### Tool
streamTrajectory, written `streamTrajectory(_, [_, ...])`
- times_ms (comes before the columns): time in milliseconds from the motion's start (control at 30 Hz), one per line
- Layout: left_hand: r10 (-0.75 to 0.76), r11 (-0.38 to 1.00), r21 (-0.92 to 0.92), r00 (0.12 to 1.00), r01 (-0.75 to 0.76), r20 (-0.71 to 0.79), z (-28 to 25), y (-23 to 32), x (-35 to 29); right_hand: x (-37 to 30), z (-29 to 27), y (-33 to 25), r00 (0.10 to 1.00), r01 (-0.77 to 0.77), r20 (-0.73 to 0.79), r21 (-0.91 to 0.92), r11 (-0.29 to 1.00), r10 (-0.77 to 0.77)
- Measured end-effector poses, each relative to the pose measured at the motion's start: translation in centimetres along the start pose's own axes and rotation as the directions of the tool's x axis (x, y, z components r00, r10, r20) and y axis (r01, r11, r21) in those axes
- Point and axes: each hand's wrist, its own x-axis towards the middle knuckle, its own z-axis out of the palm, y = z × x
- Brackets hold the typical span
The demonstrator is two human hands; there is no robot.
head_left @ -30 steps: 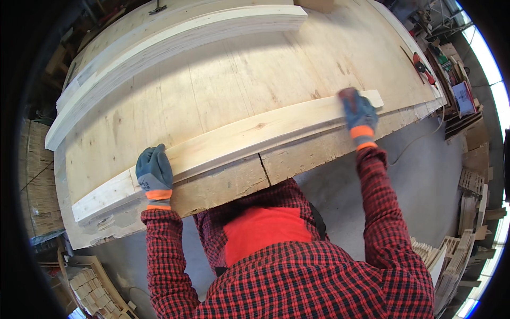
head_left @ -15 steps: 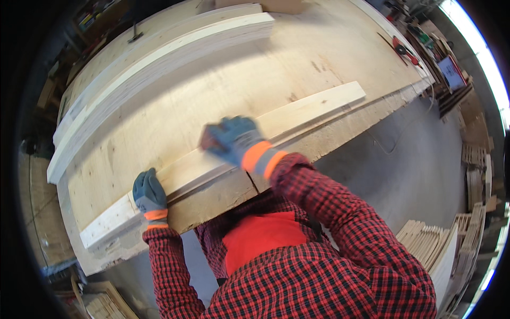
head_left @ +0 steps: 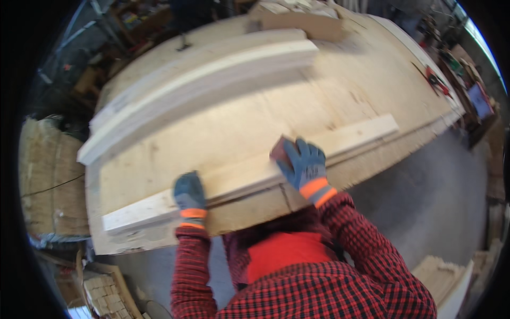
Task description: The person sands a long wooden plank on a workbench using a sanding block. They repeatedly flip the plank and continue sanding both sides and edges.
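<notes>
A long pale wooden board (head_left: pixel 239 181) lies along the near edge of a plywood-topped table. My left hand (head_left: pixel 189 191), in a blue-grey glove with an orange cuff, is closed over the board towards its left end. Farther right, my gloved right hand (head_left: pixel 305 164) grips a reddish-brown sanding block (head_left: pixel 281 151), which rests on the board's upper face. The underside of the block and some of my left fingertips are hidden.
Several long boards (head_left: pixel 202 85) are stacked at the far left of the table (head_left: pixel 234 127). A cardboard box (head_left: pixel 297 24) stands at the back. Red-handled tools (head_left: pixel 436 82) lie near the right edge. Wood pieces (head_left: pixel 106 292) are piled low at left.
My right hand has slid the sanding block rightward along the board. My left hand stays on the board's left part. The view has shifted, showing more of the table's far side.
</notes>
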Motion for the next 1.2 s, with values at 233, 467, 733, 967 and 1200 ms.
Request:
streamTrajectory(233, [0.072,0.991,-0.114,0.997,-0.074,-0.017,0.0,3.7,0.4,0.6,-0.1,-4.6,1.000,-0.012,-0.023,0.088,0.996,0.015])
streamTrajectory(467, [0.110,0.992,-0.063,0.994,-0.108,0.018,-0.8,1.9,0.4,-0.2,0.8,-6.4,0.999,-0.017,-0.040,0.102,0.995,0.021])
streamTrajectory(733, [0.039,0.999,-0.024,0.997,-0.041,-0.067,-2.8,-1.8,0.8,1.3,2.1,-13.7,0.993,0.068,0.071,0.264,0.962,-0.090])
streamTrajectory(967, [0.088,0.985,-0.155,0.995,-0.081,0.038,0.1,1.6,0.3,1.4,-2.4,5.6,0.964,-0.264,-0.038,0.000,0.965,0.264])
streamTrajectory(1200, [0.063,0.992,-0.115,0.997,-0.057,0.043,-0.1,1.2,0.0,0.4,-4.2,15.8,0.742,-0.671,-0.330,-0.336,0.661,0.584])
